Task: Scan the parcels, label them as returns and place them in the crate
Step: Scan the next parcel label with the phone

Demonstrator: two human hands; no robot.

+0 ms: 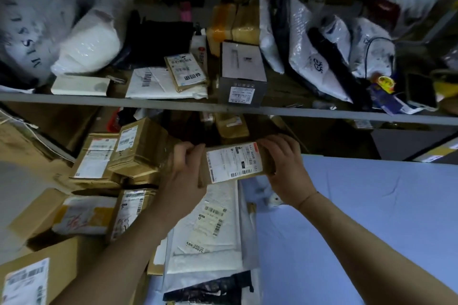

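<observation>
- Both hands on one small box (235, 162), held up in front of the shelf edge (223, 106), above the white mailer (210, 225). L hand (184, 168) wraps its left end, R hand (282, 163) curls over the right end. Hands apart, box clamped between them.
- Box label (231, 162) faces up, barcode near the lower edge. R fingers sit v. close to the label's red corner. If they slide over the code, the scan could misread imo.
- No scanner that I can spot, no crate I can pick out for sure either. Risk: box gets put down w/o scan and mixes into the pile.
- Pile of brown boxes (116, 156) at left is stacked crooked, one tilted. L forearm is near it; a swing of the elbow could knock one off.
- A parcel (187, 72) on the shelf already carries a returns sticker. Easy to confuse done vs not done if this box lands next to it unlabelled.
- Grey box (244, 74) overhangs the shelf edge a bit, just above the hands. Lifting the held box straight up could bump it down.
- Light is dim, picture soft: small print can't be read, so wrong-label risk is a guess only.
- Phone (421, 90) lies far right on the shelf, near its edge; a reach that way may nudge it.
</observation>
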